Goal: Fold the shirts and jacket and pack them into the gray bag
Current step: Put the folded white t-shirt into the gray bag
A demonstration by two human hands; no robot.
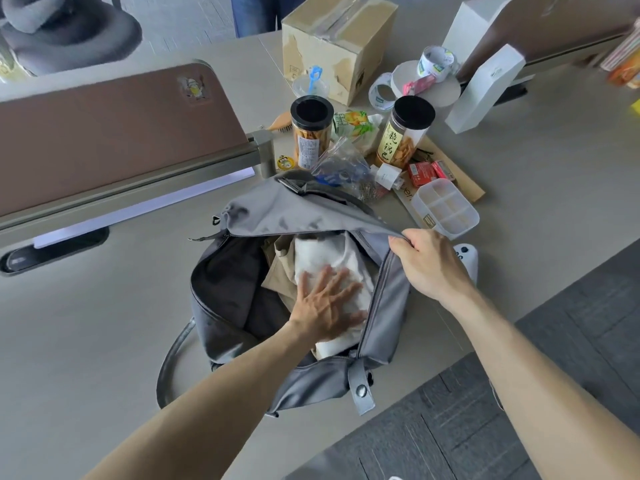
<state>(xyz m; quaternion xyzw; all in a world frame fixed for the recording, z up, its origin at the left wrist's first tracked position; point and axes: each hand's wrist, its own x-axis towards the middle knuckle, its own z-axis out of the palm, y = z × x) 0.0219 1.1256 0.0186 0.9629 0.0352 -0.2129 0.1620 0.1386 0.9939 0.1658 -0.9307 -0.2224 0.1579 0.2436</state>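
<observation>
Head view: gray bag sits on the beige table near its front edge, its zipper undone and its mouth wide open. The left hand reaches into the opening with fingers straight and spread, the palm lying flat on a folded white shirt inside the bag; it grips nothing. The right hand has its fingers and thumb curled around the edge of the bag's top flap, holding that flap lifted at the right side of the opening. Beside the white shirt, toward the bag's middle, lies a tan garment, partly under the shirt; whether it is the jacket cannot be told. The left part of the bag's dark interior shows bare lining. A gray strap curves out on the table at the bag's near left side.

Beyond the bag stand two clear snack jars with black lids, with a cardboard box behind them and tape rolls to its right. A clear compartment box lies just beyond the right hand, and a white device shows partly behind that hand. A brown divider panel runs along the left. Dark carpet lies below the table edge at lower right.
</observation>
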